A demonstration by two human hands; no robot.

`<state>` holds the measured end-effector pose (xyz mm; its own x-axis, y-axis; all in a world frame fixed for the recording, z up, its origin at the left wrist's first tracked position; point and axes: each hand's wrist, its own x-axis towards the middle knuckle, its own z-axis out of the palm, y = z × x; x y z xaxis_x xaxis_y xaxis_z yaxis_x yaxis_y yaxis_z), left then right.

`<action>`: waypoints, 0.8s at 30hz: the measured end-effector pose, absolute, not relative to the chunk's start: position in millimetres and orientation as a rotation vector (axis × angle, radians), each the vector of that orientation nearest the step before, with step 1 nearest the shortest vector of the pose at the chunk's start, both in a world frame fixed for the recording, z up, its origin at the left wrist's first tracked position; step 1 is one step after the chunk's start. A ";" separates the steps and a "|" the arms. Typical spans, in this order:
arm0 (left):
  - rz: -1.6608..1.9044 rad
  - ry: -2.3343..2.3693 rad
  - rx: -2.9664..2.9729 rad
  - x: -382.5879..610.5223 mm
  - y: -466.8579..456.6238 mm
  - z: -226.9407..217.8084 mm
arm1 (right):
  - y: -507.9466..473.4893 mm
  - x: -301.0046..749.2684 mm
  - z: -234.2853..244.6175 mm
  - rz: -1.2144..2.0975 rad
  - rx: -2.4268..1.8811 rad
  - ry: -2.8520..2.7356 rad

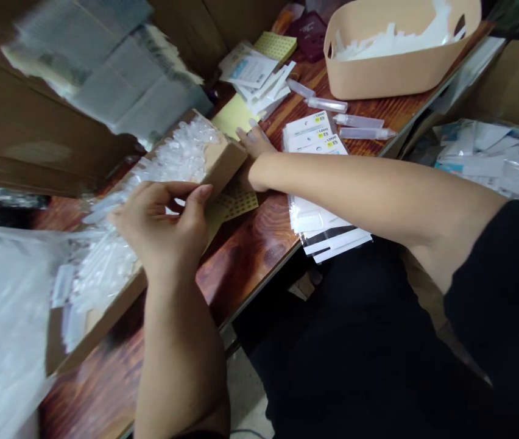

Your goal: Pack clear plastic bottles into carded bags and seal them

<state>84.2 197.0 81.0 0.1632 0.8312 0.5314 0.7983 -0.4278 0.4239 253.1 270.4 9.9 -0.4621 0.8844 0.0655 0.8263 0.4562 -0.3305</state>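
My left hand is above the cardboard box, thumb and forefinger pinched together. Whatever lies between those fingertips is too small to make out. Clear plastic tubes or small bottles fill the box in a heap. At the box's far end is my right hand, its visible fingers stretched out and slightly apart near a yellow sheet. Its thumb side is partly hidden. Below it, a yellow sticker sheet with rows of small dark marks sticks out beside the box.
Overlapping printed packets lie under my right forearm at the table edge. Several translucent dropper bottles lie beyond them. A beige basket holds white strips. Wrapped stacks stand behind the box; a plastic bag is at left.
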 end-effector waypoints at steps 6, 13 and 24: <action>1.070 1.559 2.352 72.0 192.4 78.4 | 275.5 288.4 11.2 0.303 -1.956 -2.244; 0.583 1.665 2.368 69.2 184.1 73.5 | 269.6 310.8 27.9 0.324 -1.870 -2.128; 0.668 0.661 2.988 88.9 141.6 60.4 | 218.6 357.5 103.6 -0.053 -1.889 -1.807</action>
<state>88.9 141.6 60.4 0.8201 0.4043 0.4051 0.4004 -0.9110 0.0985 357.5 218.6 103.6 0.1085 0.9207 0.3748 0.9412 0.0262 -0.3369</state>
